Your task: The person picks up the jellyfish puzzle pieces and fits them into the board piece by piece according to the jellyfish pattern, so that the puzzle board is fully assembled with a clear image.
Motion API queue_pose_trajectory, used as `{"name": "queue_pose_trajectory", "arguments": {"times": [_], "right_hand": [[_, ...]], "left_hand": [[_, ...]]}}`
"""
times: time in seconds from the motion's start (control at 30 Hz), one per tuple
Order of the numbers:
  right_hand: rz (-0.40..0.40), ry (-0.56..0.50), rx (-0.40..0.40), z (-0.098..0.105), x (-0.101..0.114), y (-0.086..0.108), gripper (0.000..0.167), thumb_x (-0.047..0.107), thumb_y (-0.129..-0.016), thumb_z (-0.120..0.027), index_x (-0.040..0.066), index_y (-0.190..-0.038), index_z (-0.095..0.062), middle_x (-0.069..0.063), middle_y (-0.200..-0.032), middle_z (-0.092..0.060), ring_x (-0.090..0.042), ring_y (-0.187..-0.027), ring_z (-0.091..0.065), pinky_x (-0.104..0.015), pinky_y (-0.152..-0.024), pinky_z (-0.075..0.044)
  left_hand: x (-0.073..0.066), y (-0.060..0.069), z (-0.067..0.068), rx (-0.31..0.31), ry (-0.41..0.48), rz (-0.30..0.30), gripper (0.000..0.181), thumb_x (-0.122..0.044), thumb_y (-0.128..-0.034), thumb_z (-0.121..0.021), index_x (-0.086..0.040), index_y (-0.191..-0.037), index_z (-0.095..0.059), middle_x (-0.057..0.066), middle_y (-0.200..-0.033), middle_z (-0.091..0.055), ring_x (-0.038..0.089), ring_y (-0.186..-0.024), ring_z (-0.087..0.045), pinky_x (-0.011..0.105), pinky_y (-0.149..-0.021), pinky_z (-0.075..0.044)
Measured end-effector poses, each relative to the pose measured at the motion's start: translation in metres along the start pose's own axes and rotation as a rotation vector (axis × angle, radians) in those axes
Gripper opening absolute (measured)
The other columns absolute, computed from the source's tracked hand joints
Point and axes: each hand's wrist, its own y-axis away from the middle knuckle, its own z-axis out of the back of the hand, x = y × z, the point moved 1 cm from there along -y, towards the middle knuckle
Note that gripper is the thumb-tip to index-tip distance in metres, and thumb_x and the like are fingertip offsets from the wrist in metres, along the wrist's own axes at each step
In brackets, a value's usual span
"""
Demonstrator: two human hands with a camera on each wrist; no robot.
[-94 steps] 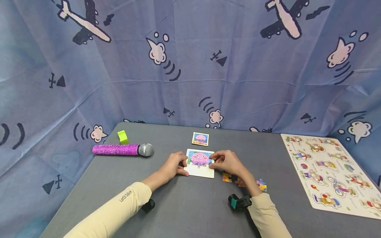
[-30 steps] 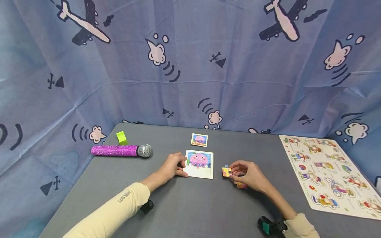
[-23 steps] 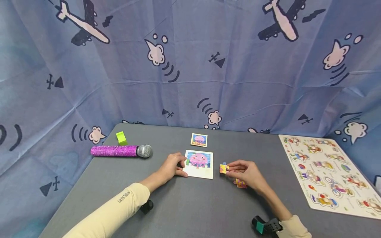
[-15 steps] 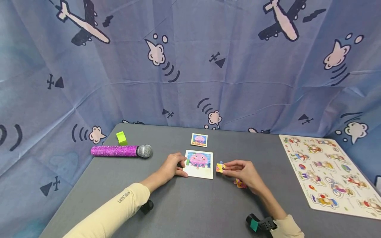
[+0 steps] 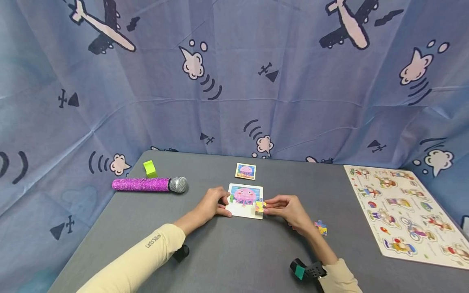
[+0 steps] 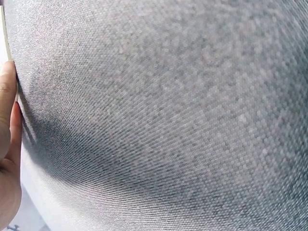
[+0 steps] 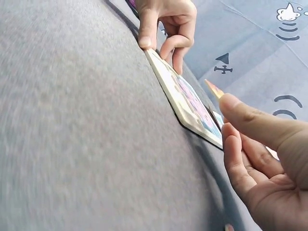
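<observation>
My left hand grips the left edge of a white puzzle frame lying on the table. Its upper part is filled with a pink jellyfish picture; the lower part is bare white. My right hand pinches a yellow and pink puzzle piece above the frame's lower right side. The right wrist view shows that piece tilted between thumb and fingers, raised off the frame. Another puzzle piece lies by my right forearm; one more is mostly hidden under the right hand.
Behind the frame lies a small jellyfish picture card. A purple glitter microphone and a lime green block sit on the left. A large board of cartoon figures covers the right side. A blue printed curtain hangs behind the table.
My right hand left the frame, picked up a yellow puzzle piece from the table at the right, and carried it left over the frame. The left hand has stayed on the frame's edge.
</observation>
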Motion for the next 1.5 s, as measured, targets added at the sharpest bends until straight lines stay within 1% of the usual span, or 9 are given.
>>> {"name": "queue_pose_trajectory", "arguments": {"times": [0.07,0.37,0.5,0.6,0.83,1.0,1.2,1.33,1.5], "right_hand": [[0.014,-0.014,0.002,-0.004,-0.001,-0.002,0.028,-0.005,-0.076,-0.076,-0.017,-0.099,-0.065,-0.025,-0.094,-0.069,-0.007,-0.078,-0.068,-0.019,-0.066,-0.054],[0.031,-0.053,0.026,-0.024,-0.002,-0.013,0.025,-0.007,-0.076,-0.075,-0.019,-0.096,-0.064,-0.030,-0.096,-0.067,-0.007,-0.078,-0.068,-0.018,-0.068,-0.054],[0.027,-0.033,0.003,-0.035,0.000,-0.018,0.025,-0.007,-0.076,-0.076,-0.017,-0.096,-0.066,-0.028,-0.093,-0.068,-0.007,-0.076,-0.068,-0.018,-0.067,-0.054],[0.035,0.029,-0.021,-0.042,0.001,-0.022,0.025,-0.005,-0.074,-0.078,-0.014,-0.095,-0.068,-0.025,-0.089,-0.070,-0.010,-0.076,-0.069,-0.017,-0.065,-0.053],[0.099,0.268,-0.056,-0.060,0.005,-0.028,0.021,0.004,-0.071,-0.082,-0.006,-0.088,-0.073,-0.016,-0.079,-0.072,-0.024,-0.073,-0.071,-0.020,-0.059,-0.054],[0.108,0.385,-0.101,-0.072,0.009,-0.031,0.018,0.006,-0.069,-0.084,-0.003,-0.082,-0.074,-0.010,-0.072,-0.072,-0.017,-0.064,-0.069,-0.020,-0.053,-0.053],[0.167,0.497,-0.108,-0.078,0.012,-0.034,0.015,0.004,-0.068,-0.084,0.001,-0.077,-0.074,-0.003,-0.068,-0.069,-0.009,-0.058,-0.064,-0.018,-0.051,-0.050],[0.188,0.536,-0.102,-0.079,0.013,-0.034,0.015,0.003,-0.067,-0.085,0.001,-0.075,-0.073,-0.001,-0.064,-0.067,-0.006,-0.055,-0.060,-0.018,-0.050,-0.048],[0.172,0.548,-0.075,-0.078,0.014,-0.035,0.017,0.003,-0.066,-0.085,0.001,-0.077,-0.072,-0.002,-0.066,-0.066,-0.004,-0.057,-0.058,-0.018,-0.051,-0.047]], "left_hand": [[0.000,0.000,0.000,0.002,-0.002,0.001,0.034,-0.005,-0.0583,-0.090,0.003,-0.068,-0.058,0.019,-0.090,-0.062,0.034,-0.097,-0.063,0.018,-0.066,-0.054],[0.000,0.001,0.001,-0.003,-0.016,-0.010,0.034,-0.005,-0.0582,-0.090,0.003,-0.068,-0.058,0.018,-0.087,-0.061,0.034,-0.096,-0.063,0.018,-0.066,-0.055],[-0.001,0.001,0.002,0.004,-0.028,-0.007,0.034,-0.006,-0.0586,-0.090,0.002,-0.068,-0.059,0.018,-0.088,-0.062,0.033,-0.094,-0.063,0.019,-0.068,-0.055],[-0.001,0.000,0.002,0.008,-0.035,-0.007,0.034,-0.007,-0.0591,-0.090,0.002,-0.068,-0.059,0.017,-0.088,-0.062,0.032,-0.094,-0.063,0.018,-0.068,-0.054],[0.000,0.000,0.002,-0.001,-0.048,-0.026,0.034,-0.008,-0.0586,-0.090,0.000,-0.067,-0.058,0.016,-0.087,-0.063,0.032,-0.094,-0.064,0.019,-0.068,-0.055],[0.001,0.000,0.001,-0.009,-0.060,-0.042,0.034,-0.008,-0.0587,-0.091,0.000,-0.068,-0.059,0.015,-0.085,-0.062,0.030,-0.090,-0.064,0.021,-0.069,-0.055],[0.002,0.001,0.000,-0.021,-0.052,-0.058,0.035,-0.008,-0.0575,-0.091,0.001,-0.066,-0.058,0.016,-0.084,-0.062,0.032,-0.090,-0.064,0.020,-0.068,-0.055],[0.002,0.001,0.000,-0.017,-0.030,-0.039,0.035,-0.007,-0.0575,-0.091,0.001,-0.066,-0.058,0.017,-0.085,-0.062,0.033,-0.092,-0.064,0.020,-0.068,-0.056],[0.001,0.001,0.001,-0.007,-0.022,-0.012,0.035,-0.006,-0.0583,-0.090,0.001,-0.067,-0.058,0.017,-0.086,-0.062,0.033,-0.094,-0.064,0.020,-0.068,-0.055]]}}
